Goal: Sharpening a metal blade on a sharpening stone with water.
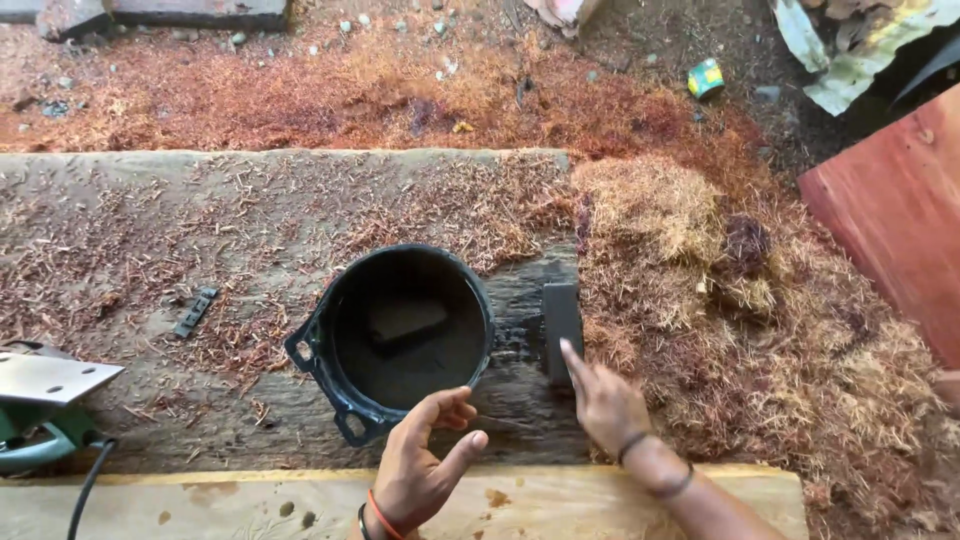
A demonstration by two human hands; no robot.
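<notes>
Sawdust-strewn plank: left hand (pixel 420 470) half-open, empty, beside black bucket (pixel 395 335); right hand (pixel 603 400) fingers touch dark block (pixel 561 315).

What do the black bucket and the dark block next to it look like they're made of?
The bucket looks like moulded plastic or rubber: black, dull sheen, thick rolled rim with lug ears. The block, which the right hand touches with one finger, seems stone, possibly a sharpening stone: matte dark grey, flat, square-edged, wet-looking. Neither is certain.
</notes>
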